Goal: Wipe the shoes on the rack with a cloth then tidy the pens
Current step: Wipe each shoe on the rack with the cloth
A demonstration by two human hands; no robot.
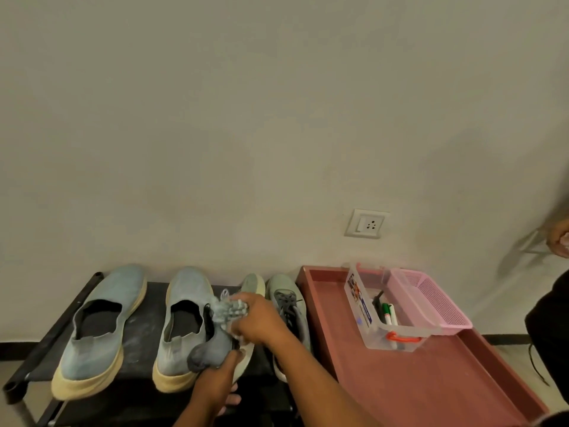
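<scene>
Wiping step judged in hand, approx. midway along the row. On the black rack [40, 343], far left, two blue slip-on shoes [98, 328] are seen, untouched by either hand. Next, the heel of a pale green lace-up shoe [251, 285] is gripped by the left hand [215, 380], w/ a grey cloth [229, 311] bunched in the curled fingers of the right hand [261, 322] and pressed on the upper. Its pair [288, 306] is set just beside. Next move calls for wiping that one, then the pens [388, 314] in the clear box [381, 331], beside a pink basket [431, 300], on the red tray [431, 389]. A wall socket [366, 224] is mounted above; another person's hand shows at far right.
</scene>
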